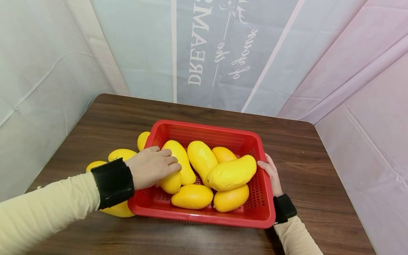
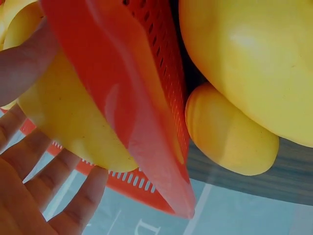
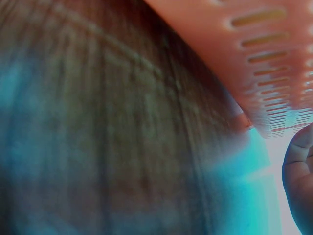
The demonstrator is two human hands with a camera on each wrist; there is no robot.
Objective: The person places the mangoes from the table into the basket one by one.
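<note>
1. The left hand (image 1: 154,166) reaches over the basket's left short edge, its thumb and its separated fingers curled round opposite sides of the held mango (image 1: 171,181).
2. The held mango is inside the basket, near the left edge; in the left wrist view its long axis runs roughly alongside that rim. Whether it touches the basket floor cannot be told.
3. The right hand (image 1: 271,173) grips the right short edge, thumb tip on the rim, other fingers against the outer wall.
4. The red basket (image 1: 207,217) stands on the table surface (image 1: 306,173), its long axis roughly parallel to the surface's far edge.
5. Beside the held mango, the tall mango (image 1: 181,159) and the middle mango (image 1: 202,159) both slant from the far-left corner's side toward the near edge.
6. The top mango (image 1: 232,173) lies over others, one end toward the right edge, the other toward the near edge.
7. The front mango (image 1: 192,197) and the corner mango (image 1: 231,199) lie nearly along the near long edge; the back mango (image 1: 224,154) is partly hidden.
8. Outside the left edge sit loose mangoes (image 1: 122,154), partly covered by the left arm.
</note>
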